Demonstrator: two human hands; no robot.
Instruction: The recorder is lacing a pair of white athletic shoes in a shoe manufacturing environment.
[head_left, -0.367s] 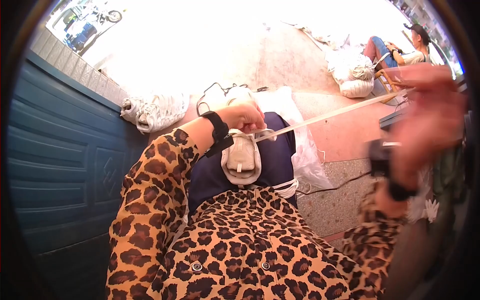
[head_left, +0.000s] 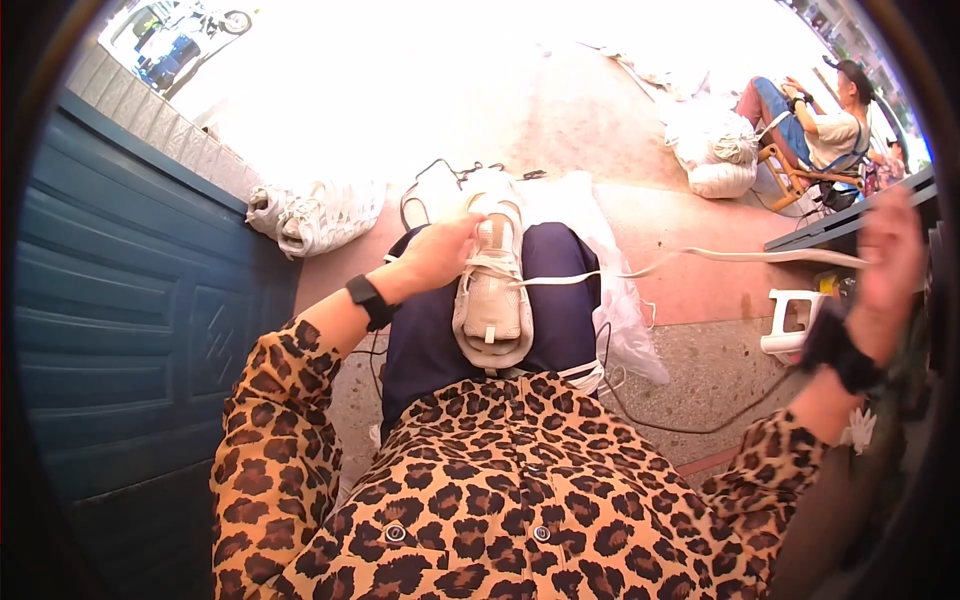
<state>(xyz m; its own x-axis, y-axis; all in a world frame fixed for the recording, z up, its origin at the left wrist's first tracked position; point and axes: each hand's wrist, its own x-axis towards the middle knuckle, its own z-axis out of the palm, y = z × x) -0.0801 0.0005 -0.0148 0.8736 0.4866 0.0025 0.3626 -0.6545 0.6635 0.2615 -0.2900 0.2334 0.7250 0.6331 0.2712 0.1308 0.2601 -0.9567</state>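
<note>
A beige-white sneaker point(head_left: 494, 322) rests on my lap between my dark blue trouser legs, toe toward me. My left hand point(head_left: 437, 255) is closed on its left side by the lacing, its fingertips partly hidden. From the shoe's right side a pale flat shoelace point(head_left: 735, 255) runs in a loose wave through the air. It reaches my right hand point(head_left: 888, 265), raised far out to the right. Motion smears those fingers, so whether they grip the lace is not clear.
A blue panelled door point(head_left: 120, 290) stands at my left. Bundled white shoes point(head_left: 325, 218) lie beyond it. Clear plastic point(head_left: 625, 320) and a dark cord point(head_left: 690, 431) lie at right, near a white stool point(head_left: 792, 322). A seated person point(head_left: 835, 130) is beside a full white sack point(head_left: 715, 150).
The shoelace has gone from taut and slanting to slack and wavy. My right hand has moved farther right. My left hand has shifted left and down, exposing more of the shoe.
</note>
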